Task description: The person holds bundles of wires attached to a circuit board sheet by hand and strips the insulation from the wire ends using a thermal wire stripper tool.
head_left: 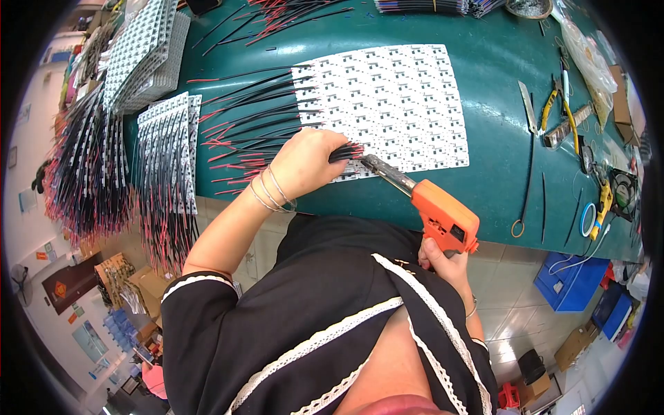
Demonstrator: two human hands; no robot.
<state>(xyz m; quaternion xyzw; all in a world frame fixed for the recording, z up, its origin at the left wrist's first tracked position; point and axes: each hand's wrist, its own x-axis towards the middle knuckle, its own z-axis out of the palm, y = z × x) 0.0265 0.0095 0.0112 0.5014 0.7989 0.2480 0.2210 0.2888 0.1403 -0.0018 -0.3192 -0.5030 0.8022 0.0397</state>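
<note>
My left hand point(308, 162) is closed round a bunch of short black wires point(344, 152) with red ends, just over the near edge of a white circuit board panel point(387, 104). My right hand point(448, 264) grips the handle of an orange soldering gun point(446, 211). The gun's metal tip points up and left, close to the wire ends in my left hand; whether they touch I cannot tell. Along the panel's left side, a row of black wires point(259, 104) with red ends fans out across the green table point(494, 138).
Left of the panel hang wired boards point(169, 131) beside a tall stack of white panels point(145, 48). Loose wires point(277, 17) lie at the back. Yellow-handled pliers point(550, 107), tweezers point(528, 104) and a plastic bag point(584, 62) are on the right. A blue bin point(570, 283) stands below.
</note>
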